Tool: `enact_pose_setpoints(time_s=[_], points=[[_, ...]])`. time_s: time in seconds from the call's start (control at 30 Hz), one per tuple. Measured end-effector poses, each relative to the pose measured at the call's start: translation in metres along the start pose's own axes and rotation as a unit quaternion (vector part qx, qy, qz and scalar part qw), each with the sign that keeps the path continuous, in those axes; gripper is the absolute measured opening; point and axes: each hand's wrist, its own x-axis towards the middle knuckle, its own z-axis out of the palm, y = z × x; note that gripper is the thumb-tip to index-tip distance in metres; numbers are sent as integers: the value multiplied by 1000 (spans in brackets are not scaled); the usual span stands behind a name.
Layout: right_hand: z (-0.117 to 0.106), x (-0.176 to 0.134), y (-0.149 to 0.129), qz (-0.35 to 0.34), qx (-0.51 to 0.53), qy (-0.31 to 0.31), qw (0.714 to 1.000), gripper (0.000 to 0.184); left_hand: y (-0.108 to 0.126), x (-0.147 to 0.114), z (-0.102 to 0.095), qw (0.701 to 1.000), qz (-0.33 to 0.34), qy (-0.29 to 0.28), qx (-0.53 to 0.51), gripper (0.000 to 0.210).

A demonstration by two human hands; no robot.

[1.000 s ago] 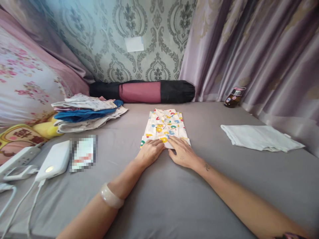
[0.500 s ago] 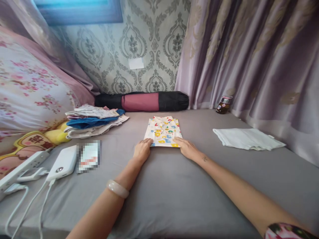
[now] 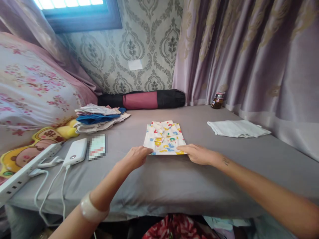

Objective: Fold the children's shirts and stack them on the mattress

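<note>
A folded white collared shirt (image 3: pixel 164 138) with a colourful print lies on the grey bed sheet, its collar toward the wall. My left hand (image 3: pixel 136 157) pinches the shirt's near left corner between thumb and fingers. At the near right corner, my right hand (image 3: pixel 199 154) grips the edge with its thumb on top and the other fingers underneath. The near edge looks slightly raised off the sheet (image 3: pixel 189 182). Under the collar the shirt's front shows, with the rest folded out of sight.
A stack of folded clothes (image 3: pixel 99 117) stands at the back left. In front of it are a blurred packet (image 3: pixel 97 146), a white power bank (image 3: pixel 75 152) and a power strip (image 3: pixel 27 174) with cables. A white folded cloth (image 3: pixel 236 128) and dark jar (image 3: pixel 217 101) lie right. A black-and-red roll (image 3: pixel 141 100) lines the wall.
The shirt has come nearer to me, with both hands still at its near corners. My fingers now grip the edge, where they lay flatter before. The view has shifted, showing the bed's front edge.
</note>
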Motion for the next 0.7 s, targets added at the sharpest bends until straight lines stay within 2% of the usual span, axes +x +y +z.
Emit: enact_pose_setpoints(time_s=[0.1,0.2,0.27,0.33,0.4,0.47,0.57,0.7], points=[[-13,-16,-8,7,29,-20,999,61,1,-15,-12,998,28,11,-61,43],[-29,-12,-11,29,69,-12,997,42,-10,-12,-15,978,13,-7,-209,25],[-37,-3,-11,61,93,15,994,27,-19,-4,-10,935,-32,-10,-354,25],[-41,8,-7,110,108,53,987,24,-26,4,-3,871,-82,17,-485,32],[-41,20,0,149,131,88,976,27,-29,13,3,815,-118,61,-565,41],[-38,33,9,169,164,115,965,29,-30,25,8,789,-139,111,-588,46],[-31,57,24,186,193,147,952,28,-30,50,15,800,-173,184,-545,38],[-26,93,39,256,133,142,947,30,-36,92,24,858,-250,229,-387,26]])
